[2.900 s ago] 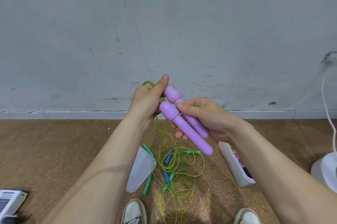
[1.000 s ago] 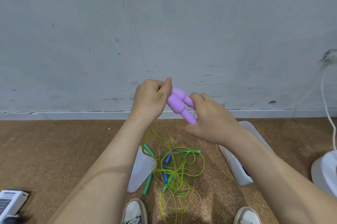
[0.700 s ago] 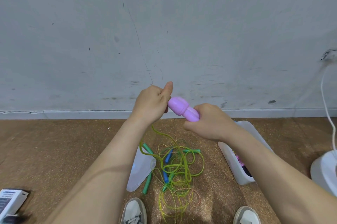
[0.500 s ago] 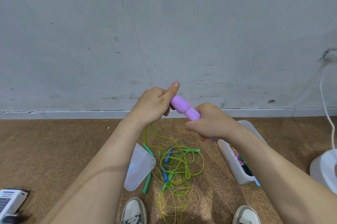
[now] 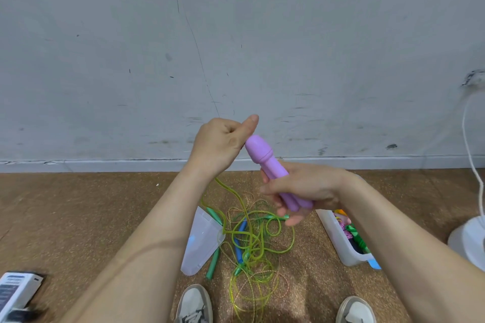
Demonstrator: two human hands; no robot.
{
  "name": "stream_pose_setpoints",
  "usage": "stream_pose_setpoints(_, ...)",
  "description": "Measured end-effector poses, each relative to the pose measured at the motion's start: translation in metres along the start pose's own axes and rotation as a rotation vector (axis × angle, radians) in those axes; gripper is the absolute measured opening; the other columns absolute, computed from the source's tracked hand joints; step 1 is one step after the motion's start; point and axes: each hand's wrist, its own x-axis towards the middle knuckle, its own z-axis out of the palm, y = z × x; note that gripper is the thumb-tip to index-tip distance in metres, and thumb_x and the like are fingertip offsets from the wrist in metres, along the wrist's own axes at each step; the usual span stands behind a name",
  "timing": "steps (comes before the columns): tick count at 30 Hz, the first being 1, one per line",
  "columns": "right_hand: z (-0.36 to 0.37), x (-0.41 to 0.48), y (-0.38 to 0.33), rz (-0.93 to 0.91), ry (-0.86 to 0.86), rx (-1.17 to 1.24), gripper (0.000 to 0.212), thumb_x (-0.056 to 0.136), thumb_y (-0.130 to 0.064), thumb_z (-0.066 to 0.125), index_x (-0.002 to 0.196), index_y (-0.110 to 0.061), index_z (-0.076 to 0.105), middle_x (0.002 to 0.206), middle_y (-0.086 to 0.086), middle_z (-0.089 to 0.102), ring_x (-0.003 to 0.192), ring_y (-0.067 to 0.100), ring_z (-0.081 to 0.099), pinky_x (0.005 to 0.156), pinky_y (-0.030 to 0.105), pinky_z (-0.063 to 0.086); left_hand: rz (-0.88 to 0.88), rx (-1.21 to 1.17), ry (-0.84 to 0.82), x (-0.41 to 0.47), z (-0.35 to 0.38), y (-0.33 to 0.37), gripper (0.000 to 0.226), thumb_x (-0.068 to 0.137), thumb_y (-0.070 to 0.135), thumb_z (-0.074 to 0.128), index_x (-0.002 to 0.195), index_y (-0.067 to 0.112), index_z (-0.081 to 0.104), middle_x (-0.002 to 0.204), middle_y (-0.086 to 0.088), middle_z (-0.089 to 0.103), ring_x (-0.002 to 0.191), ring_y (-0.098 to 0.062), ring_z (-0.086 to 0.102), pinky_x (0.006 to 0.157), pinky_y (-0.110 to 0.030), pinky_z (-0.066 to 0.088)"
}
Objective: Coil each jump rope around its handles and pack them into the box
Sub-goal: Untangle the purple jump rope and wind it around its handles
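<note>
On the brown floor (image 5: 78, 217), a white box (image 5: 336, 238) already holding ropes stands right of a loose tangle of ropes (image 5: 252, 249). Above them the right hand (image 5: 301, 188) grips both purple handles (image 5: 270, 167) side by side, tilted. The left hand (image 5: 223, 144), fisted with its thumb raised, holds the yellow-green cord (image 5: 228, 188) that trails down to the tangle.

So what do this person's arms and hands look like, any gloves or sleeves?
No gloves and no sleeves in view: the left hand and right hand are bare, and the left forearm and right forearm are uncovered right to the picture's edge. I see no watch, ring or bracelet.
</note>
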Motion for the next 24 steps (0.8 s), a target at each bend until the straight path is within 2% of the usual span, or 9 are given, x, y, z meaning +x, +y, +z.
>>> stream_pose_setpoints(5, 0.007, -0.001, -0.006, -0.178, 0.011, 0.249, 0.031, 0.097, -0.018, 0.056, 0.073, -0.019, 0.035, 0.047, -0.003, 0.027, 0.036, 0.012, 0.023, 0.048, 0.026, 0.027, -0.141, -0.368, -0.041, 0.001, -0.004, 0.004, 0.059, 0.09, 0.057, 0.046, 0.044, 0.02, 0.044, 0.044, 0.003, 0.037, 0.04, -0.014, 0.031, 0.047, -0.026, 0.029)
stream_pose_setpoints(9, 0.003, -0.004, -0.014, -0.218, 0.054, 0.575, 0.027, 0.095, -0.022, 0.056, 0.076, -0.024, 0.037, 0.049, -0.005, 0.022, 0.034, 0.007, 0.019, 0.04, 0.019, 0.034, -0.177, -0.662, -0.241, -0.001, 0.001, 0.004, 0.039, 0.092, 0.046, 0.043, 0.075, 0.012, 0.053, 0.047, -0.001, 0.045, 0.036, -0.01, 0.032, 0.045, -0.024, 0.038)
stream_pose_setpoints(11, 0.0, -0.003, -0.017, -0.206, 0.118, 0.675, 0.027, 0.094, -0.02, 0.057, 0.075, -0.026, 0.038, 0.05, -0.006, 0.022, 0.034, 0.006, 0.019, 0.038, 0.018, 0.037, -0.153, -0.51, -0.259, -0.003, 0.009, 0.0, 0.03, 0.101, 0.035, 0.039, 0.084, 0.014, 0.052, 0.051, -0.001, 0.045, 0.039, -0.011, 0.033, 0.047, -0.025, 0.035)
stream_pose_setpoints(14, 0.0, 0.003, -0.016, -0.179, 0.209, 0.743, 0.032, 0.093, -0.012, 0.056, 0.071, -0.026, 0.037, 0.051, -0.006, 0.02, 0.034, 0.006, 0.017, 0.036, 0.017, 0.036, 0.037, 0.14, -0.228, -0.004, 0.02, -0.005, 0.022, 0.103, 0.03, 0.034, 0.112, 0.017, 0.049, 0.076, -0.005, 0.059, 0.068, -0.028, 0.058, 0.063, -0.037, 0.045)
stream_pose_setpoints(16, 0.001, 0.007, -0.015, -0.168, 0.262, 0.745, 0.034, 0.092, -0.006, 0.053, 0.068, -0.024, 0.037, 0.05, -0.006, 0.021, 0.033, 0.006, 0.017, 0.034, 0.016, 0.033, 0.106, 0.519, -0.258, -0.009, 0.026, -0.001, 0.033, 0.1, 0.023, 0.036, 0.132, 0.014, 0.034, 0.101, -0.014, 0.064, 0.092, -0.038, 0.06, 0.072, -0.041, 0.045)
stream_pose_setpoints(18, 0.004, 0.009, -0.014, -0.166, 0.323, 0.692, 0.034, 0.089, 0.0, 0.05, 0.068, -0.022, 0.036, 0.047, -0.005, 0.023, 0.031, 0.007, 0.018, 0.034, 0.015, 0.029, 0.068, 0.746, -0.301, -0.015, 0.033, 0.006, 0.052, 0.093, 0.011, 0.042, 0.14, 0.011, 0.021, 0.111, -0.015, 0.062, 0.099, -0.04, 0.058, 0.069, -0.039, 0.039)
stream_pose_setpoints(20, 0.005, 0.012, -0.01, -0.172, 0.441, 0.515, 0.032, 0.085, 0.004, 0.048, 0.07, -0.02, 0.034, 0.046, -0.002, 0.028, 0.03, 0.011, 0.021, 0.037, 0.015, 0.024, 0.019, 0.918, -0.37, -0.02, 0.042, 0.014, 0.063, 0.09, 0.006, 0.042, 0.146, 0.007, 0.012, 0.118, -0.015, 0.061, 0.107, -0.039, 0.057, 0.071, -0.037, 0.036)
stream_pose_setpoints(22, 0.001, 0.018, -0.002, -0.177, 0.628, 0.076, 0.022, 0.082, -0.003, 0.051, 0.071, -0.018, 0.04, 0.052, 0.002, 0.041, 0.038, 0.019, 0.037, 0.041, 0.02, 0.028, 0.03, 1.032, -0.456, -0.024, 0.046, 0.023, 0.061, 0.093, 0.006, 0.038, 0.148, 0.002, 0.011, 0.124, -0.017, 0.058, 0.114, -0.039, 0.054, 0.075, -0.036, 0.036)
stream_pose_setpoints(24, -0.004, 0.022, 0.005, -0.107, 0.749, -0.432, 0.009, 0.081, -0.018, 0.054, 0.077, -0.02, 0.046, 0.072, 0.004, 0.059, 0.064, 0.028, 0.054, 0.053, 0.03, 0.04, 0.12, 1.095, -0.533, -0.027, 0.046, 0.03, 0.044, 0.095, 0.006, 0.037, 0.139, 0.001, 0.032, 0.124, -0.016, 0.058, 0.114, -0.036, 0.055, 0.078, -0.036, 0.04)
